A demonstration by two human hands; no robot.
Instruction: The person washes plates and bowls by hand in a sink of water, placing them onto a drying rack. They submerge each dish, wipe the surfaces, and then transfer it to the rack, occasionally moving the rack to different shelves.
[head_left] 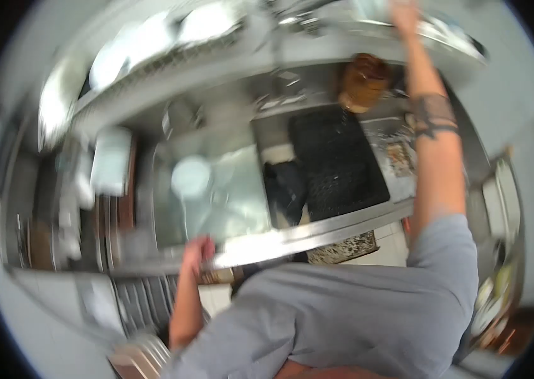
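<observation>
My left hand (199,252) is at the front edge of the steel sink, beside the left basin (242,208); its fingers are blurred. A pale round dish (191,177) lies in that basin, which looks filled with water. My right arm stretches far up over the counter. At its end, my right hand (405,18) is at the shelf (447,39) at the top right, against something pale and blurred; its fingers cannot be made out. Below that shelf stands an amber-brown jar (365,82), at the back of a black mat (336,164).
A dark cloth (287,189) hangs between basin and mat. White plates (207,24) stand in a rack along the upper left. A pale container (113,161) sits left of the basin. The tap (279,82) rises behind the sink. Stacked dishes (491,309) are at lower right.
</observation>
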